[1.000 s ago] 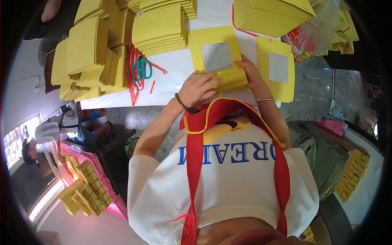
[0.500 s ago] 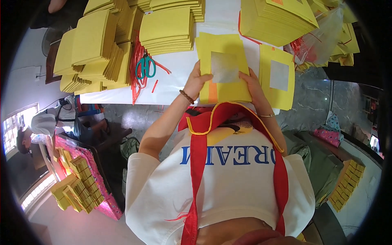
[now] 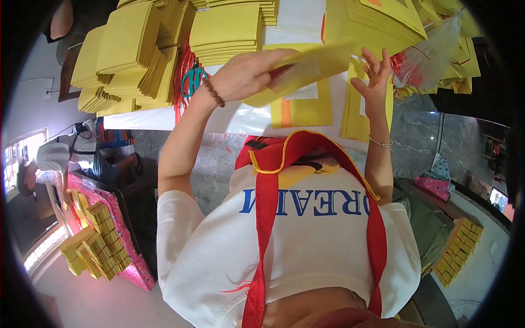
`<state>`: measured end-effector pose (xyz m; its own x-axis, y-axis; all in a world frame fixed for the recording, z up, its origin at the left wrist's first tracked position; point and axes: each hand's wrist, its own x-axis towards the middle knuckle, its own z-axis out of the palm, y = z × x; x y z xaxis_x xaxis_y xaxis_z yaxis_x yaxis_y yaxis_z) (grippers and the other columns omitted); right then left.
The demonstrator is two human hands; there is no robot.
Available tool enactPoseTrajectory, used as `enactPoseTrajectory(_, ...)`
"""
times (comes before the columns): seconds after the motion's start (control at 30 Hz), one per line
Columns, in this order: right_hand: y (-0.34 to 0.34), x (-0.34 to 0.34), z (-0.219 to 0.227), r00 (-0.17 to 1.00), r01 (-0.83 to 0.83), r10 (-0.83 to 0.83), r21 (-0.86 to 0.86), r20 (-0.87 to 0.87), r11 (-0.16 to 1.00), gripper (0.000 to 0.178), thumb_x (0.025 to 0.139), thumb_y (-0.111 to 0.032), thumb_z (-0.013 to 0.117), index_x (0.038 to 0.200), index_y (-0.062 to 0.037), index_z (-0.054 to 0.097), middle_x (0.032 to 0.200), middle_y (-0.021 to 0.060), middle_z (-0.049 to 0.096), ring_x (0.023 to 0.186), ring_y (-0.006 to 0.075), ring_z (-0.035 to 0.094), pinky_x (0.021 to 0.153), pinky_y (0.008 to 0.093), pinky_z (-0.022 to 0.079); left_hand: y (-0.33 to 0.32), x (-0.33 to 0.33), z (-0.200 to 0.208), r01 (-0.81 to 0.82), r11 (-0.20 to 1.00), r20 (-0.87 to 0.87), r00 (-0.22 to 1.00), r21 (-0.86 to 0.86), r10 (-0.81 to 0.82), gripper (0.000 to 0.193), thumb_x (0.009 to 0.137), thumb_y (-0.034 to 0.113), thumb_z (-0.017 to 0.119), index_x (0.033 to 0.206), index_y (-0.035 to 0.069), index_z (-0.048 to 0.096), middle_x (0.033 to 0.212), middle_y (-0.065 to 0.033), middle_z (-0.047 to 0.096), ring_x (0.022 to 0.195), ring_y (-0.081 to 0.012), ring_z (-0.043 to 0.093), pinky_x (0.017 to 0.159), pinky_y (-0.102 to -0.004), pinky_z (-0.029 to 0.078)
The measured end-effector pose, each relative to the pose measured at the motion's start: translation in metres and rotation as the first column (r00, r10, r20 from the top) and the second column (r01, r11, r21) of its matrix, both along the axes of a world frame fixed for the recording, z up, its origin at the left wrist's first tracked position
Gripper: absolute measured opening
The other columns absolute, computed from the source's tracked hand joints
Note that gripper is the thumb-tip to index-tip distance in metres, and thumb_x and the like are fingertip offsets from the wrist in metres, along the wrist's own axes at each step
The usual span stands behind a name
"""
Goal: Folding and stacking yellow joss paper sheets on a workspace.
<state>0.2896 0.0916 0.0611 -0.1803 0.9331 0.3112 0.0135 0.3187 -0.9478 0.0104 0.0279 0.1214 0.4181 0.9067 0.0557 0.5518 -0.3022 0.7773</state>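
My left hand (image 3: 247, 75) grips yellow joss paper (image 3: 328, 64), lifted and tilted over the table. Motion smears it, and I cannot tell how many sheets it has; a reddish and silvery patch shows on its face. Below it lies more yellow paper (image 3: 317, 116) with a silver square and an orange strip, partly covered by the lifted piece. My right hand (image 3: 375, 82) is raised with fingers spread and nothing in them, just off the right end of the held paper. Under that hand rests another yellow stack (image 3: 351, 119) with a silver patch, partly hidden.
Tall yellow paper stacks (image 3: 127, 41) fill the table's left, with more (image 3: 225, 30) behind. Teal-handled scissors (image 3: 193, 82) lie on red plastic strips (image 3: 182, 68). A large stack (image 3: 377, 24) and a clear bag (image 3: 432, 49) stand far right. Another person (image 3: 54, 158) is at the left.
Both hands were holding the yellow paper stack from its sides. My left hand has lifted and turned some paper up to the right; my right hand has let go and moved right.
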Motion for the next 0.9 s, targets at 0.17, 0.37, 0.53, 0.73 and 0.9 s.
enactPoseTrajectory(0.17, -0.006, 0.001, -0.037, 0.966, -0.255, 0.238, -0.246, -0.099, 0.935, 0.048, 0.073, 0.004, 0.064, 0.117, -0.0038, 0.049, 0.107, 0.0081, 0.058, 0.1, 0.0134, 0.052, 0.086, 0.0271, 0.04, 0.005, 0.02, -0.016, 0.237, 0.958, -0.397, 0.904, 0.161, -0.157, 0.051, 0.074, 0.001, 0.047, 0.123, 0.015, 0.045, 0.09, -0.0122, 0.06, 0.079, -0.0304, 0.057, 0.067, -0.0428, 0.046)
enactPoseTrajectory(0.37, -0.015, 0.002, -0.047, 0.963, -0.247, 0.2, -0.299, -0.178, 0.922, 0.022, 0.077, 0.002, 0.062, 0.098, -0.0019, 0.059, 0.101, 0.0042, 0.06, 0.094, 0.0113, 0.054, 0.084, 0.0266, 0.042, -0.014, -0.03, -0.014, 0.028, 0.991, -0.015, 0.999, -0.131, -0.031, 0.074, 0.072, 0.01, 0.069, 0.136, 0.012, 0.031, 0.107, -0.0089, 0.056, 0.103, -0.0207, 0.052, 0.087, -0.0317, 0.041)
enactPoseTrajectory(0.53, -0.012, 0.003, -0.058, 0.966, -0.2, 0.126, -0.343, -0.224, 0.918, 0.023, 0.076, 0.001, 0.063, 0.098, -0.0013, 0.058, 0.094, 0.0029, 0.06, 0.089, 0.0117, 0.055, 0.081, 0.025, 0.042, -0.039, -0.024, -0.072, -0.151, 0.957, 0.45, 0.856, -0.249, 0.253, 0.064, 0.077, 0.007, 0.065, 0.133, 0.006, 0.034, 0.115, -0.0077, 0.053, 0.103, -0.0149, 0.05, 0.09, -0.0276, 0.039)
enactPoseTrajectory(0.73, -0.008, -0.004, -0.045, 0.967, -0.21, 0.134, -0.378, -0.216, 0.902, 0.039, 0.077, -0.003, 0.064, 0.112, -0.0015, 0.049, 0.107, 0.0053, 0.057, 0.099, 0.0131, 0.053, 0.087, 0.0266, 0.04, -0.027, -0.007, -0.106, -0.351, 0.85, 0.466, 0.721, -0.392, 0.513, 0.03, 0.088, 0.008, 0.051, 0.117, -0.001, 0.047, 0.104, -0.0044, 0.058, 0.091, -0.0099, 0.053, 0.081, -0.0244, 0.043)
enactPoseTrajectory(0.9, -0.007, -0.002, -0.047, 0.969, -0.182, 0.094, -0.401, -0.23, 0.898, 0.049, 0.079, -0.006, 0.063, 0.122, -0.0022, 0.04, 0.116, 0.008, 0.052, 0.106, 0.0144, 0.05, 0.09, 0.0286, 0.04, -0.025, -0.004, -0.101, -0.279, 0.867, 0.737, 0.457, -0.414, 0.498, 0.029, 0.088, 0.005, 0.05, 0.116, -0.002, 0.047, 0.108, -0.008, 0.058, 0.094, -0.0132, 0.056, 0.082, -0.0269, 0.045)
